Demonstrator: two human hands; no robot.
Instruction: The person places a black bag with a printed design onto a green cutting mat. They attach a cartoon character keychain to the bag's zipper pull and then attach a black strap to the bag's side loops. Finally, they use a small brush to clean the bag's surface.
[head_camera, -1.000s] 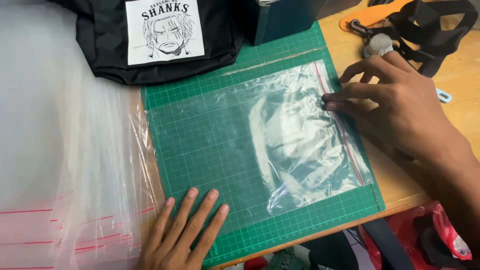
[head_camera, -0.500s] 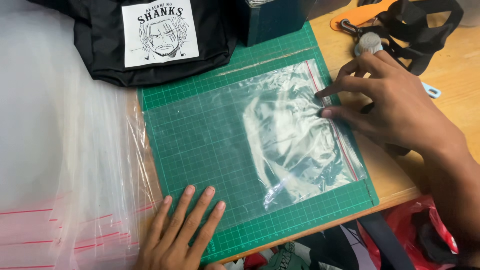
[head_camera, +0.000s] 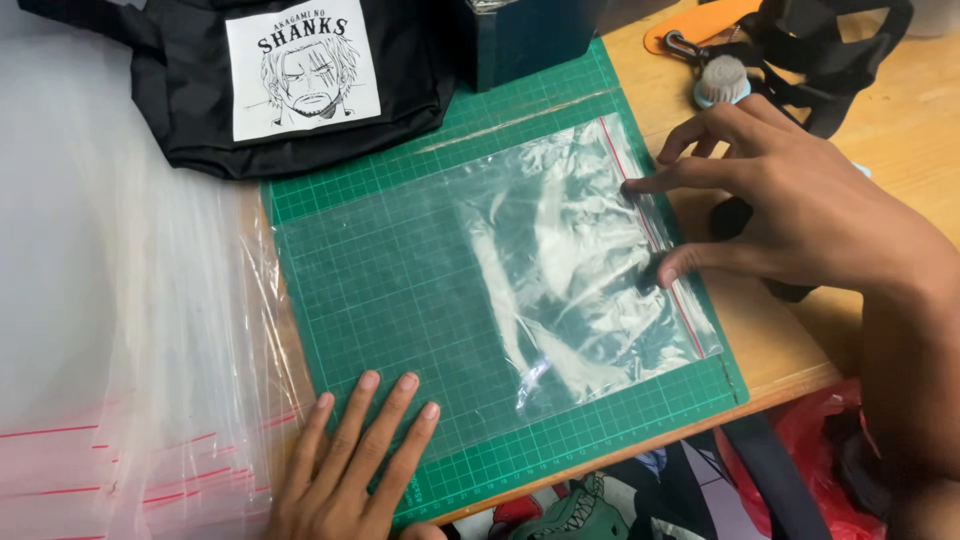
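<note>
- Zip-lock bag (head_camera: 560, 270), clear with a red seal line, lies flat on the green cutting mat (head_camera: 400, 290) on the desk (head_camera: 900, 130), its sealed edge to the right.
- Right hand (head_camera: 790, 210) has thumb and forefinger spread, tips pressing along the red strip; it grips nothing.
- Left hand (head_camera: 350, 460) lies flat, fingers splayed, on the mat's near edge, just short of the bag, steadying the mat.
- To do this well, I judge: press firmly and run the fingertips the strip's full length, keeping the bag flat so no gap stays.
- Against half a second ago, the right thumb sits lower along the strip; the left hand has barely shifted.
- Black pouch with a printed patch (head_camera: 300, 70) and a stack of spare bags (head_camera: 120, 330) lie nearby.
</note>
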